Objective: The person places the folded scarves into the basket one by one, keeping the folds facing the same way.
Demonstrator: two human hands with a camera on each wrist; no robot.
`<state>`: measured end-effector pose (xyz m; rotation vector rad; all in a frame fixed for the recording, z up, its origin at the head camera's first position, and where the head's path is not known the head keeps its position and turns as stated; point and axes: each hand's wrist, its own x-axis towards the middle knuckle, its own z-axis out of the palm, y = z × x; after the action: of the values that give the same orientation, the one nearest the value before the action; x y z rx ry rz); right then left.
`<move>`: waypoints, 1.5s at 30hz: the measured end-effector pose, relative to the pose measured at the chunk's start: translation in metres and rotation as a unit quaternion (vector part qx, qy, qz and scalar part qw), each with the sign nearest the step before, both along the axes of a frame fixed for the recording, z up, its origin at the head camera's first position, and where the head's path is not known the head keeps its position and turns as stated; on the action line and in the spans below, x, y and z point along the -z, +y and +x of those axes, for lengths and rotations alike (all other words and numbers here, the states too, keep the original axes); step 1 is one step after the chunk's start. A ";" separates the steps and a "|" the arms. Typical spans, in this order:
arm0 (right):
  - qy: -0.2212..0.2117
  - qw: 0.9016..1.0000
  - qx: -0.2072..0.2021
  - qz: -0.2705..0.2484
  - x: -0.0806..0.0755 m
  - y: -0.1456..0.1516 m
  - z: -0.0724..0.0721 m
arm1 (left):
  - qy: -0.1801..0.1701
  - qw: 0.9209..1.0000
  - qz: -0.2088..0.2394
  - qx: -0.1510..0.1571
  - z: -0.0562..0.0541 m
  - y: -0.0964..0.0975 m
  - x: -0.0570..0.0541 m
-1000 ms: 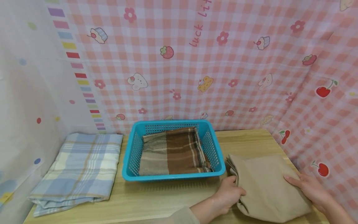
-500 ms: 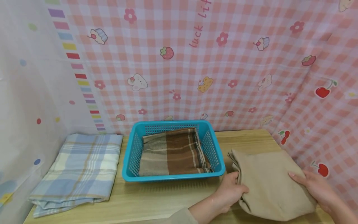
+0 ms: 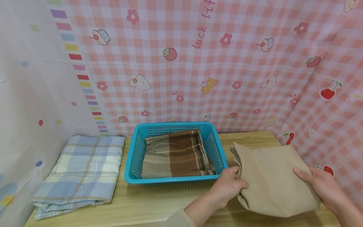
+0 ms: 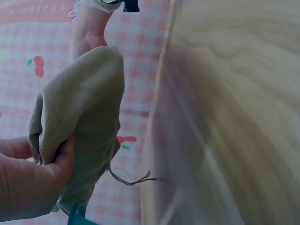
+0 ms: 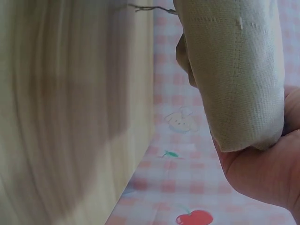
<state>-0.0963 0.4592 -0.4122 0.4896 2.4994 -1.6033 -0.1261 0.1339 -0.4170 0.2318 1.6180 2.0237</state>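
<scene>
A folded beige cloth [image 3: 275, 179] is held between both hands at the right of the table, lifted off the wood in the wrist views. My left hand [image 3: 228, 186] pinches its layered left edge, thumb on top. On the opposite side my right hand [image 3: 323, 184] grips the right edge, thumb over the upper face and the other fingers hidden beneath. A thin loose thread [image 4: 133, 180] dangles from the cloth. Just left of my left hand stands a blue plastic basket [image 3: 175, 180], holding a folded brown and grey plaid cloth [image 3: 181, 154].
A folded blue and white plaid cloth [image 3: 85, 173] lies at the left of the wooden table [image 3: 136, 205]. Behind the table hangs a pink checked curtain [image 3: 181, 69], which also runs down the right side.
Both hands have raised the beige cloth and carried it slightly toward the back of the table. My left hand has come nearer the basket's front right corner.
</scene>
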 end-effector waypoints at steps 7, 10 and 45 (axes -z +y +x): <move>0.020 1.000 -0.007 -0.019 -0.011 -0.013 -0.006 | 0.018 1.000 0.009 -0.004 -0.007 -0.014 -0.005; 0.032 0.999 -0.014 -0.022 -0.014 -0.020 -0.012 | 0.021 1.000 0.011 -0.002 -0.011 -0.022 -0.006; 0.092 0.994 -0.035 -0.055 -0.034 -0.102 -0.062 | 0.070 0.997 0.007 -0.044 -0.047 -0.103 -0.025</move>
<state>-0.1584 0.3573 -0.3778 0.2491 2.5057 -1.8222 -0.1730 0.0313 -0.3918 0.3199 1.7267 2.1288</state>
